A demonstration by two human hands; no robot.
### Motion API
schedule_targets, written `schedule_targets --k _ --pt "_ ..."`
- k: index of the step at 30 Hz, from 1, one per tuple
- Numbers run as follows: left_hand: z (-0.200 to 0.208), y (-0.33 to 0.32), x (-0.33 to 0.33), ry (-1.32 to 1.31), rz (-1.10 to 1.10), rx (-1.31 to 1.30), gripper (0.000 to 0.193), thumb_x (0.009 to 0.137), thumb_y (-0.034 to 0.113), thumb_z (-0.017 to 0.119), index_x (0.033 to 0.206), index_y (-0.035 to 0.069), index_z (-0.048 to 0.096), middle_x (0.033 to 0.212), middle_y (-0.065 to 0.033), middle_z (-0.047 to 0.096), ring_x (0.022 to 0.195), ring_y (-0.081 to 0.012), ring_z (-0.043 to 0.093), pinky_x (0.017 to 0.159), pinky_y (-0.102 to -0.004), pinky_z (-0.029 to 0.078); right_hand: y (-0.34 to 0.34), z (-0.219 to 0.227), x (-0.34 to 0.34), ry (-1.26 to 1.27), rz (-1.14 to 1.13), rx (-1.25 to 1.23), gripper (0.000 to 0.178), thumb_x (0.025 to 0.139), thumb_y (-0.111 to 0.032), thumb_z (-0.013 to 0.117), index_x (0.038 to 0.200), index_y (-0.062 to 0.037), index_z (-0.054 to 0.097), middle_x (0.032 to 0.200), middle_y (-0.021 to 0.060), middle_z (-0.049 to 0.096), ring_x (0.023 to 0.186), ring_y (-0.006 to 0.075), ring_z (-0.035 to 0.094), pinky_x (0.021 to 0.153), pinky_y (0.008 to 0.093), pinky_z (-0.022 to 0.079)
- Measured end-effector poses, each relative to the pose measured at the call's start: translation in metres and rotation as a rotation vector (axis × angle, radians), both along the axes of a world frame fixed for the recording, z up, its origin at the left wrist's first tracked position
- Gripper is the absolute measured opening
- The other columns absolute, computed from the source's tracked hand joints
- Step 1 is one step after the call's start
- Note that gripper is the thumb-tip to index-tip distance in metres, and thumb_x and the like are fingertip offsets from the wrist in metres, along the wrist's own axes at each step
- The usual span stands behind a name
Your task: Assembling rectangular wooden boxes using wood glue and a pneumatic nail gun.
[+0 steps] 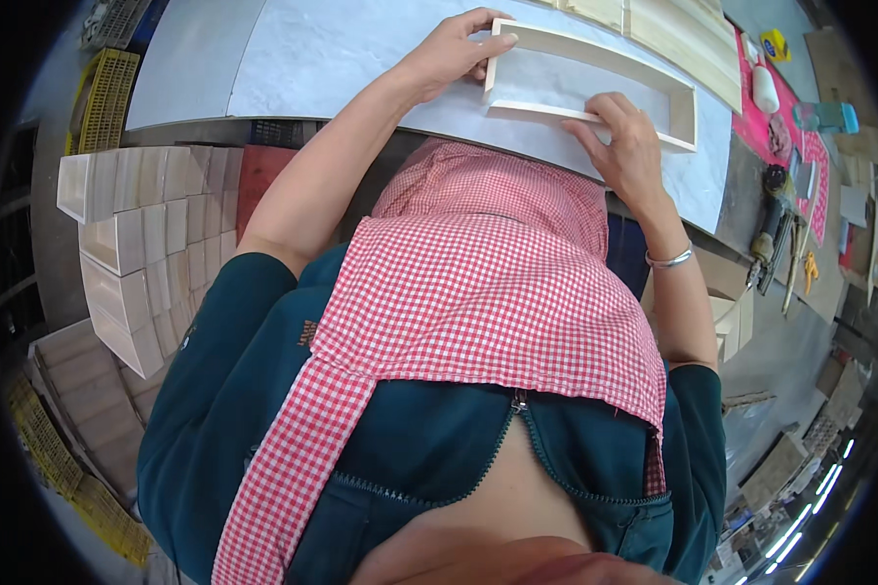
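Observation:
A long, narrow rectangular wooden frame [532, 110] of pale wood lies near the front edge of the marble-patterned table [322, 63]; the same pale grey surface shows inside its walls. My left hand [458, 51] grips its left short end, with the thumb over the top edge and the fingers around the outer side. At the near long wall, right of the middle, my right hand [626, 146] pinches the edge, thumb outside and curled fingers over the top. Part of that wall is hidden behind the right fingers.
Pale wooden strips [678, 34] lie beyond the frame. To the right are a white bottle [764, 90], a yellow tape measure [775, 45], a blue-capped jar [825, 118] and a dark power tool [773, 219]. Stacked wooden boxes [117, 244] and a yellow crate [105, 97] stand at left.

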State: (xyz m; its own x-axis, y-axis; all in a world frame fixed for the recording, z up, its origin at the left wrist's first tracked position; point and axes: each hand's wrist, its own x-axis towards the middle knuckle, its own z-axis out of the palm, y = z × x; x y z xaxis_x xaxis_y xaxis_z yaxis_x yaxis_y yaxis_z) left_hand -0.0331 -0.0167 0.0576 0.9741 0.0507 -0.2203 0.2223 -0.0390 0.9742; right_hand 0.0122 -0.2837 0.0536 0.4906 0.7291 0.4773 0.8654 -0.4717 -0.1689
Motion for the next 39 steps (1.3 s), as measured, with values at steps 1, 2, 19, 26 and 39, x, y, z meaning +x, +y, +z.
schedule_targets --k 1,2,19,26,39 --pt "0.005 -0.003 0.0 0.025 -0.002 0.01 0.051 0.096 0.017 0.065 0.144 0.006 0.05 0.116 -0.0106 0.061 0.087 -0.015 0.058 0.077 -0.0254 0.05 -0.002 -0.005 -0.002 0.062 -0.02 0.008 0.024 0.085 -0.027 0.079 0.096 -0.0078 0.069 0.077 0.0051 0.068 0.065 0.0213 0.062 0.071 0.0312 0.049" --pt "0.005 -0.005 0.0 0.05 -0.004 0.02 0.055 0.095 0.015 0.065 0.146 0.007 0.048 0.121 -0.0126 0.061 0.092 -0.0181 0.061 0.08 -0.0275 0.052 -0.003 -0.008 -0.004 0.124 -0.039 0.016 0.023 0.086 -0.027 0.079 0.093 -0.0085 0.069 0.075 0.0046 0.068 0.064 0.0206 0.062 0.071 0.0304 0.048" --pt "-0.052 0.011 -0.018 -0.224 -0.227 0.061 0.1 0.084 0.018 0.082 0.159 0.0 0.018 0.111 -0.0152 0.056 0.086 -0.0161 0.056 0.072 -0.0244 0.049 0.006 -0.01 -0.001 0.117 -0.12 -0.017 0.025 0.087 -0.032 0.078 0.09 -0.0093 0.066 0.074 0.0034 0.066 0.064 0.0189 0.06 0.068 0.0305 0.046" --pt "-0.031 0.009 -0.018 -0.243 -0.228 0.402 0.114 0.077 0.017 0.085 0.16 -0.003 0.009 0.128 -0.0237 0.05 0.096 -0.024 0.057 0.079 -0.0299 0.05 0.039 -0.021 -0.018 0.006 -0.101 0.149 0.04 0.081 -0.049 0.078 0.086 -0.011 0.065 0.076 0.0009 0.064 0.072 0.0181 0.058 0.077 0.0343 0.04" --pt "-0.062 0.012 -0.011 -0.604 -0.263 0.676 0.101 0.079 0.013 0.074 0.159 -0.003 0.014 0.158 -0.0286 0.027 0.135 -0.041 0.042 0.108 -0.0423 0.041 0.099 -0.045 -0.035 -0.151 -0.34 0.223 0.046 0.078 -0.058 0.075 0.071 -0.0153 0.061 0.07 -0.0013 0.055 0.068 0.0183 0.045 0.079 0.0389 0.031"
